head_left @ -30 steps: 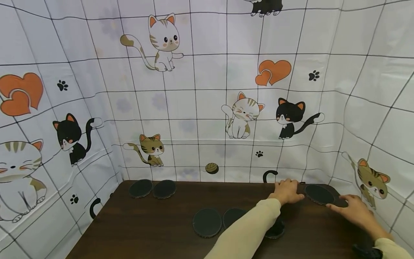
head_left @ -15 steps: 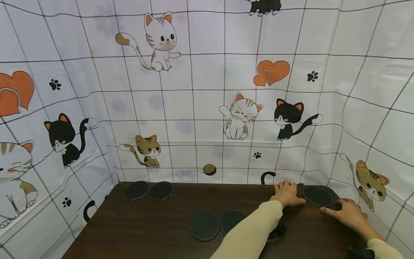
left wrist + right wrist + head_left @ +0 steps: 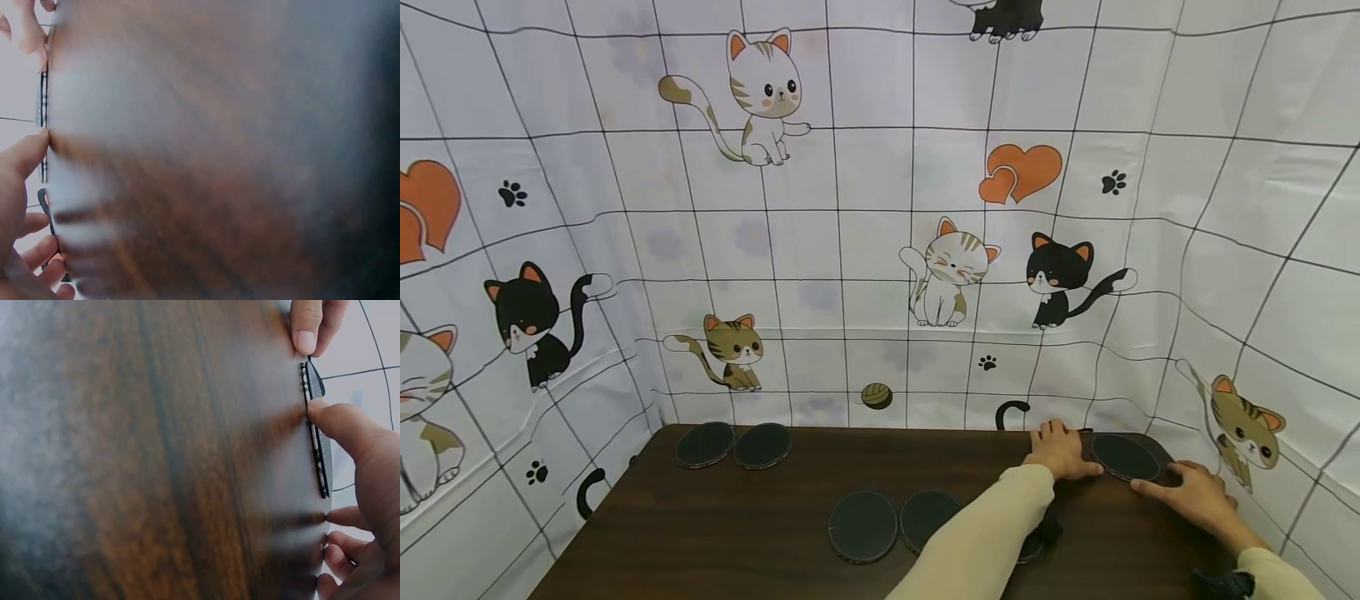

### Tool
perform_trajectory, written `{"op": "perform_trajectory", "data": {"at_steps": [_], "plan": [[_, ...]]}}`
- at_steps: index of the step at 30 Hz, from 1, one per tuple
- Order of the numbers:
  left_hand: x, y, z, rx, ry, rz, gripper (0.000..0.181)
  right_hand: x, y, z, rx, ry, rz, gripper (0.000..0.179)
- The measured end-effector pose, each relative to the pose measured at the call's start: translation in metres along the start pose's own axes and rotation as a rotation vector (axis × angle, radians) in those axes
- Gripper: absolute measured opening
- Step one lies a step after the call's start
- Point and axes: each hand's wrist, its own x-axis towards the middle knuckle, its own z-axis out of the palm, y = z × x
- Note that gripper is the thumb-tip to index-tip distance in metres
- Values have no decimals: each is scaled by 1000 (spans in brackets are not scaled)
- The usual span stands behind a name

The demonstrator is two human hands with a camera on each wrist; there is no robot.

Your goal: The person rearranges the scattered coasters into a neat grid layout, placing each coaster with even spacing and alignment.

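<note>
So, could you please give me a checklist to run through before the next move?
1. Right hand beside the far-right disc, thumb at its edge: ok.
2. Left hand on the disc's other side: ok.
3. Left thumb touching that disc: cannot tell.
4. Far-right disc lying flat on the tabletop: ok.
5. Two back-left discs away from both hands: ok.
6. Front discs fully visible: not ok, left sleeve covers parts.

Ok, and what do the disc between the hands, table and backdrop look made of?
Disc: possibly slate or rubber; matte, near-black face, rough flecked edge.
Table: wood or wood-look laminate, judging by brown streaks; somewhat glossy, with soft reflections.
Backdrop: probably thin plastic or fabric, slightly shiny; its printed grid bends over creases.
</note>
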Motion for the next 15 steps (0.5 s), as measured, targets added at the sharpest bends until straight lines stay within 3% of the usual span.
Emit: {"op": "perform_trajectory", "data": {"at_steps": [8, 15], "plan": [[-3, 1, -8, 18, -6, -12, 59, -1, -3, 0, 40, 27, -3, 97], [1, -2, -2, -23, 13, 11, 55, -3, -1, 1, 52, 74, -31, 92]]}}
